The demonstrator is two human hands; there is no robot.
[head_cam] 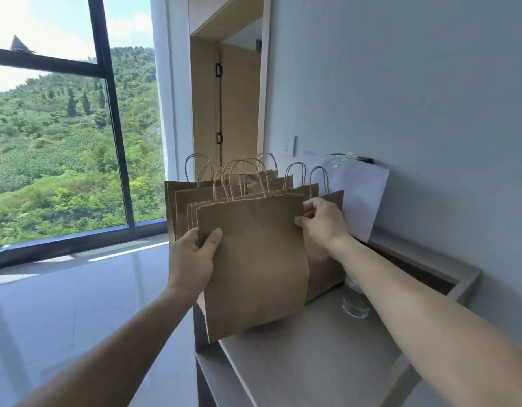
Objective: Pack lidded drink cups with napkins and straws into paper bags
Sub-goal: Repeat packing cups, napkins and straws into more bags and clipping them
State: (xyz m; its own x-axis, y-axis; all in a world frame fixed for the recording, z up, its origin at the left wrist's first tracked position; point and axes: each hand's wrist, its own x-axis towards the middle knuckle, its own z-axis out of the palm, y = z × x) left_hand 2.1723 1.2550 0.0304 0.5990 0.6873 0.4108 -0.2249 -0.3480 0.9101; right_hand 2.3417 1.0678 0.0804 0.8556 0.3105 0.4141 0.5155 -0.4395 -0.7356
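Left grip (pixel 192 257) and right grip (pixel 321 221) pinched bag (pixel 254 259) by side edges near top. Best move was lifting straight off stack (pixel 183 201), kept square; probably empty, inside unseen.

Left grip (pixel 192 259) and right grip (pixel 321 224) are bare, forearms (pixel 122 342) likewise; wrists (pixel 339 242) seem bare too, only one side showing.
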